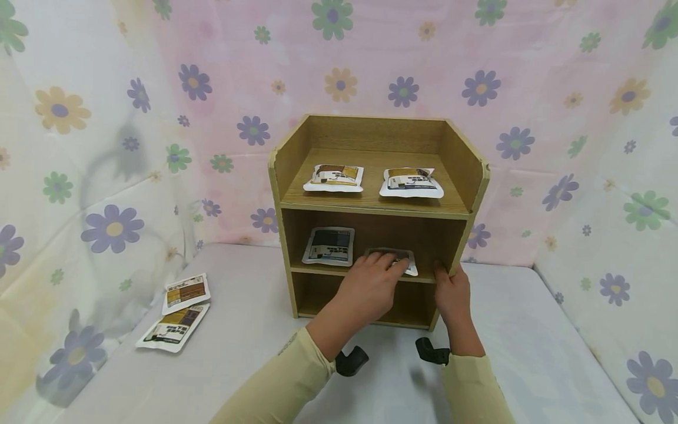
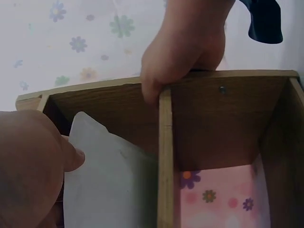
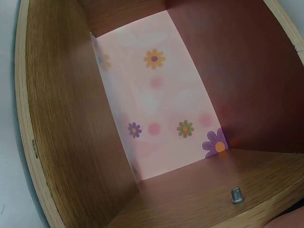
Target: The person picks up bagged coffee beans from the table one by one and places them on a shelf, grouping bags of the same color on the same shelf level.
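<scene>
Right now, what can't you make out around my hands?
Head view: much of the right middle-shelf pouch, covered by your left hand.
Head view: fine print on the two overlapping pouches, too small.
Right wrist view: most of your right hand, beyond the lower-right corner.

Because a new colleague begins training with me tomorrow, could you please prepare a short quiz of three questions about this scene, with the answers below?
1. How many packets lie on the top board of the shelf unit?
2. True or false: both hands hold the same packet.
3. Where do the two overlapping packets lie? A) in the bottom compartment; B) to the left of the shelf unit; C) on the top board.

Key:
1. Two.
2. False: the left hand holds a packet at the middle level, while the right hand grips the side of the shelf unit.
3. B.
</scene>
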The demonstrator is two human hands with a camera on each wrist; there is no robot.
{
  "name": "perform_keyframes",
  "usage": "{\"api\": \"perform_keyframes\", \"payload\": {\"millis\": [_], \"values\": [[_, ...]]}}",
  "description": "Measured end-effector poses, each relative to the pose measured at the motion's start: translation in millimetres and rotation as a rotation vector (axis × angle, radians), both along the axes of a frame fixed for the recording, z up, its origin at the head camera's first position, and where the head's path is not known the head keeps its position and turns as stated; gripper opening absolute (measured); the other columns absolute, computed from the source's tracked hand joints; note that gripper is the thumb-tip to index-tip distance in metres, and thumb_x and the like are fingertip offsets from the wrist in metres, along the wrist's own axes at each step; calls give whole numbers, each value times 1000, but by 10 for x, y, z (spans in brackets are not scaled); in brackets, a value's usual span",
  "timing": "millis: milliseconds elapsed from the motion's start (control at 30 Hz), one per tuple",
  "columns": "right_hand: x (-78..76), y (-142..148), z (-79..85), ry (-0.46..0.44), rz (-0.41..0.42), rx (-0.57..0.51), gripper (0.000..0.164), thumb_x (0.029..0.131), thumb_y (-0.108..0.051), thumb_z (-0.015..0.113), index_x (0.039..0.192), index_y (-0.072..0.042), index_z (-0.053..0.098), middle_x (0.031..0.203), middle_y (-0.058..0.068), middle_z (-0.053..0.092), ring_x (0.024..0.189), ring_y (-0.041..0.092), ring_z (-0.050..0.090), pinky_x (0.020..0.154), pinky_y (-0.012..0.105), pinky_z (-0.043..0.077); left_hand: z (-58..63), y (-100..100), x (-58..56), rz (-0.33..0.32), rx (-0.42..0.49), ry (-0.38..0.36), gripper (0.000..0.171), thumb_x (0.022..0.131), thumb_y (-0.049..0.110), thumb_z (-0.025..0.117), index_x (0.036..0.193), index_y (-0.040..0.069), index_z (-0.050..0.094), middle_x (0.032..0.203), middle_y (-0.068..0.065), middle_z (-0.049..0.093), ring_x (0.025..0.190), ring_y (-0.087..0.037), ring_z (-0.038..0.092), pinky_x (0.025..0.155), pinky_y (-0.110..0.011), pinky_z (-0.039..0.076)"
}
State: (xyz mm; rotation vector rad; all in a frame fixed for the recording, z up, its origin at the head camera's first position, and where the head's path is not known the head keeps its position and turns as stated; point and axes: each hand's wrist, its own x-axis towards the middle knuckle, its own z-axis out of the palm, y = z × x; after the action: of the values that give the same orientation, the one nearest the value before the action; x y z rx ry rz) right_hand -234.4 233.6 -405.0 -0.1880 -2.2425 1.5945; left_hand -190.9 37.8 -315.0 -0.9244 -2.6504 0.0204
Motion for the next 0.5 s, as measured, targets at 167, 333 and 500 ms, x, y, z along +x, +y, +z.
{"api": "perform_keyframes", "payload": {"millis": [167,333,500], "values": [[3,-5,0,6,-4,7,53,102,-42,37,140,-6,46,133,22,55,121,38,53,101,58,42,-53,43,-56,23,5,-45,43,100,16,47,142,23,48,139,-4,55,128,-24,52,106,-42,46],[6,-12,2,22,-12,25,52,102,-41,37,137,-4,48,129,24,57,117,39,55,98,57,44,-89,73,-119,40,4,-61,42,100,16,47,142,24,49,141,-3,53,129,-24,51,105,-42,46],[7,-11,2,25,-11,29,52,103,-40,36,139,-4,47,131,24,56,118,40,54,99,59,43,-136,96,-188,38,0,-52,41,101,16,47,141,25,49,142,-3,52,128,-24,51,102,-41,48]]}}
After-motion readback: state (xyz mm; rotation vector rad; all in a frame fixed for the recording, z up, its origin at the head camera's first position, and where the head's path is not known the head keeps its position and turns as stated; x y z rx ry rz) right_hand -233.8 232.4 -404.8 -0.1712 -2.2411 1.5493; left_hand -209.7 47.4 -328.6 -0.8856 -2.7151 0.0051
